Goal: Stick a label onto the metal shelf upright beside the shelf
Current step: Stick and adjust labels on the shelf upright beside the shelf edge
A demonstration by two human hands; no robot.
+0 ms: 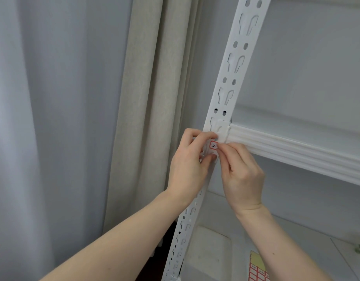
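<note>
I am looking at a white metal shelf upright [225, 94], a long strip punched with oval holes and keyhole slots, which runs at a slant from the top right down to the bottom centre. A white ribbed shelf beam [296, 153] joins it on the right side and stretches away to the right.

Just below that joint, a small white label [213, 146] with a red border and handwritten characters starting with "2" lies against the face of the upright. My left hand [190, 159] comes in from the left, its fingers curled across the upright above and below the label, with fingertips at the label's left edge. My right hand [241, 173] comes in from the right, its thumb and forefinger pinched together on the label's right edge.

Behind the upright hang a beige curtain [146, 98] and, further left, a pale grey curtain [53, 118]. On the lower shelf [317, 230], at the bottom edge, lies a sheet of red-bordered labels [258, 270], only partly visible.
</note>
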